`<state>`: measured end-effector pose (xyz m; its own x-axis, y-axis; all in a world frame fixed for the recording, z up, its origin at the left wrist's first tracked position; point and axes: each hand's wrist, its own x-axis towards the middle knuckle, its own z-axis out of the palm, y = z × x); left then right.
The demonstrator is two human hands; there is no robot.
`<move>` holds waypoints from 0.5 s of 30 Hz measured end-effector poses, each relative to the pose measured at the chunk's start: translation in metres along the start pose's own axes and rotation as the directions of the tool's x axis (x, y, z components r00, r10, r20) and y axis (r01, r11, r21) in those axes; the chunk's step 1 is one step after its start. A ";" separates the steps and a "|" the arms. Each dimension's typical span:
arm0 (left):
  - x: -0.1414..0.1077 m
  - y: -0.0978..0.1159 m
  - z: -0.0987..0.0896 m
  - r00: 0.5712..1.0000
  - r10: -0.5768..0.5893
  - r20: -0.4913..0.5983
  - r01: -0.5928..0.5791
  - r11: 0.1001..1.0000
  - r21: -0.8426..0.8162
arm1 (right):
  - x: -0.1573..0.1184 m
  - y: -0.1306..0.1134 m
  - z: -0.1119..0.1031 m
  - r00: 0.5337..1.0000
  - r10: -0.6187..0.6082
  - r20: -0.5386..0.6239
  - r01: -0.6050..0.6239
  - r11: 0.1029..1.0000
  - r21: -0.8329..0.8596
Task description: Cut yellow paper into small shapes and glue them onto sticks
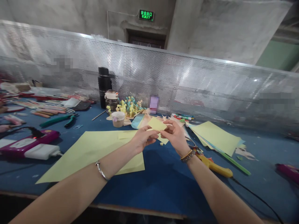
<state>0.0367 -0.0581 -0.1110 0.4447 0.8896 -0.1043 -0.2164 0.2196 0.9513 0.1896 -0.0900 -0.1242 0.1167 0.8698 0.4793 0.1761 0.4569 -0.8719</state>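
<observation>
While the left hand (143, 139) and the right hand (175, 136) meet at mid-frame, their fingers (166, 133) close narrowly on a small piece of yellow paper (156, 123), holding it up between them above a blue table (177, 189). A large pale yellow sheet (90, 157) lies under the left forearm (70, 189), and a fanned stack of paper (216, 138) sits just right of the right hand, with a yellow-handled tool (215, 166) and a green strip (235, 164) beside it. Toward the upper middle, a black flask (104, 82), a jar (111, 100) and a paper cup (118, 119) stand before a perforated metal screen (149, 71), while green pliers (58, 120) and a magenta device (28, 146) lie at the left
</observation>
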 end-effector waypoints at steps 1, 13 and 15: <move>-0.001 0.001 0.001 0.997 0.069 -0.018 -0.068 0.996 0.049 | 0.000 -0.001 0.001 1.000 0.011 -0.006 -0.011 1.000 0.018; 0.001 -0.002 0.000 0.915 0.403 0.018 -0.393 0.882 0.258 | -0.002 -0.008 0.006 0.984 0.161 -0.081 -0.143 0.972 0.188; 0.002 -0.003 0.000 0.906 0.422 0.032 -0.415 0.871 0.262 | -0.002 -0.008 0.006 0.981 0.170 -0.090 -0.150 0.969 0.197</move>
<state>0.0380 -0.0572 -0.1140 0.3398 0.8857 0.3164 -0.1455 -0.2829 0.9481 0.1819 -0.0940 -0.1188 0.2327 0.9143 0.3314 -0.0394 0.3493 -0.9362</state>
